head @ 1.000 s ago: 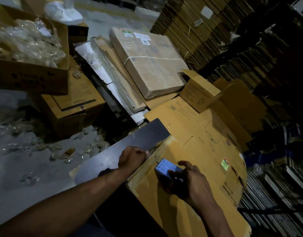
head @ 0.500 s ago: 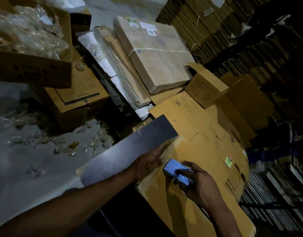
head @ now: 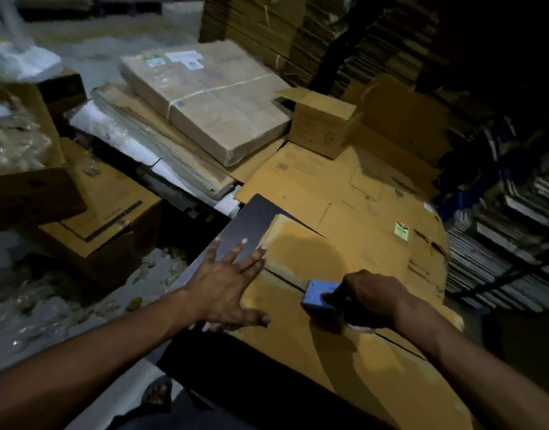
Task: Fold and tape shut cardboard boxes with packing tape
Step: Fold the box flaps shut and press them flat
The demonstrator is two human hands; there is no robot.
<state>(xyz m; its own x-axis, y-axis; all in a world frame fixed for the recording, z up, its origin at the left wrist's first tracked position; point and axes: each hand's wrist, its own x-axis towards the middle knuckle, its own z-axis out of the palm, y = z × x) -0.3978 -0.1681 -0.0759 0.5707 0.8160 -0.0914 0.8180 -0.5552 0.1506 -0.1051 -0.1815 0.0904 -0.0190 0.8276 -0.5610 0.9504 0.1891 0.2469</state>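
Observation:
A brown cardboard box (head: pixel 298 256) lies in front of me, its top flaps folded down with a seam running across it. My left hand (head: pixel 226 280) lies flat with fingers spread, pressing on the box's left edge and a dark panel (head: pixel 251 221) beside it. My right hand (head: pixel 372 296) grips a blue tape dispenser (head: pixel 318 294) that sits on the seam. Clear tape covers the flap edge near the far corner.
Flattened cartons (head: pixel 375 187) lie under and behind the box, with a small open carton (head: pixel 323 125) on them. A strapped flat bundle (head: pixel 205 97) lies behind. Boxes of clear plastic (head: pixel 28 169) stand at the left, tall cardboard stacks (head: pixel 499 228) at the right. My foot (head: pixel 157 394) shows below.
My left hand has opened from a curled grip to a flat spread palm on the box edge. My right hand has drawn the dispenser back along the seam toward me. The camera has tilted.

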